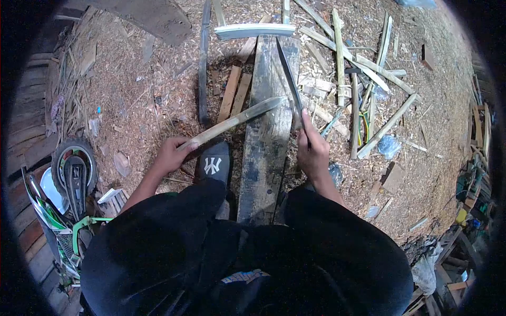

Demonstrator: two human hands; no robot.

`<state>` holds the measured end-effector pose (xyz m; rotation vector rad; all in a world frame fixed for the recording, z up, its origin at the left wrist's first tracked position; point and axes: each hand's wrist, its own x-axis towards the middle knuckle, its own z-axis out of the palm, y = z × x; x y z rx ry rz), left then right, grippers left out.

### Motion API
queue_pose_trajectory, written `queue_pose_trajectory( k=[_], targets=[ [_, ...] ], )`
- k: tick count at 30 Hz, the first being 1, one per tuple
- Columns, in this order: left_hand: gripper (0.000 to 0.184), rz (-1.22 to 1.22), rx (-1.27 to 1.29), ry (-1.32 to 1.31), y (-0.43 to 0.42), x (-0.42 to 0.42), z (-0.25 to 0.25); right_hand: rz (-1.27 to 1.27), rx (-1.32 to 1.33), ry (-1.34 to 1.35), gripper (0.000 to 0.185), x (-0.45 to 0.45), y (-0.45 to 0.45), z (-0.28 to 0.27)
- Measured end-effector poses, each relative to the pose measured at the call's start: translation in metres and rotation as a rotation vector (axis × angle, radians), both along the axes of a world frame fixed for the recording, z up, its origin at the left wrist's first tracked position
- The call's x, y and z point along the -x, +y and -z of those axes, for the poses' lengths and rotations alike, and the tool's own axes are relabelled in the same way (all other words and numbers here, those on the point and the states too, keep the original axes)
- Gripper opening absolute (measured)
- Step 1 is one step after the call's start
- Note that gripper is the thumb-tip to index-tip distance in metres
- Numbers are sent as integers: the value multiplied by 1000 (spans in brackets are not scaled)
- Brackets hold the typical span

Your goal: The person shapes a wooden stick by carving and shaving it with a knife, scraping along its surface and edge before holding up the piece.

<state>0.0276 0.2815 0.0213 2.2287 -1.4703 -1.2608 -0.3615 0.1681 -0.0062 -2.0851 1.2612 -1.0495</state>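
Note:
My left hand (171,156) is closed around the near end of a split bamboo strip (232,122). The strip slants up to the right, and its far end lies over a worn wooden plank bench (266,158). In my right hand (314,150) is the handle of a long, dark-bladed machete (289,73). Its blade points away from me above the bench's right side, just right of the strip's far end. Whether blade and strip touch, I cannot tell. My fingers hide most of the machete's handle.
A pale curved piece (255,31) lies across the bench's far end. Several bamboo strips (340,58) are scattered right on the chip-covered ground (147,100). Two short wood pieces (230,94) lie left of the bench. A small wheeled vehicle (76,174) stands at the left.

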Motion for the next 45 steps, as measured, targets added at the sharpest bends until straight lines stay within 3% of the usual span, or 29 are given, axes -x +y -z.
queue_pose_trajectory(
  k=[4, 10, 12, 13, 21, 24, 26, 30, 32, 33, 36, 37, 40, 42, 45],
  targets=[
    [40, 42, -8, 10, -3, -2, 1, -56, -253, 146, 59, 5, 0, 7],
    [40, 27, 31, 23, 3, -5, 6, 3, -106, 46, 58, -1, 2, -1],
    [42, 11, -12, -8, -2, 0, -1, -21, -166, 5, 53, 0, 2, 4],
    [42, 14, -5, -6, -4, 2, -4, -46, -328, 114, 53, 4, 2, 3],
    [42, 28, -4, 18, -1, -3, 1, 10, -122, -9, 59, 2, 5, -3],
    [41, 49, 21, 19, -1, -2, 2, -66, -357, 139, 50, 5, 3, -4],
    [41, 40, 26, 18, -1, -3, 4, -65, -358, 149, 52, 8, 5, 0],
    [40, 40, 34, 20, 2, -5, 6, 12, -152, -6, 55, 4, 9, 3],
    [39, 46, 46, 20, 2, -2, 4, -47, -402, 144, 53, 6, 6, -3],
    [39, 50, 53, 16, 1, -2, 3, -54, -271, 79, 53, 3, 4, -1],
    [40, 36, 58, 12, 1, -1, 4, 3, -333, 71, 55, 6, 7, -3],
    [40, 34, 55, 12, 1, -2, 3, 9, -144, 2, 56, 4, 6, 4],
    [40, 80, 42, 28, 0, -4, 3, -64, -178, 98, 60, 5, 5, 4],
    [42, 28, -70, 66, -2, -4, 1, -77, -176, 70, 59, 6, 2, 4],
    [41, 64, -31, 3, -3, -2, -2, -36, -60, 0, 61, 3, 7, 1]
  ],
)
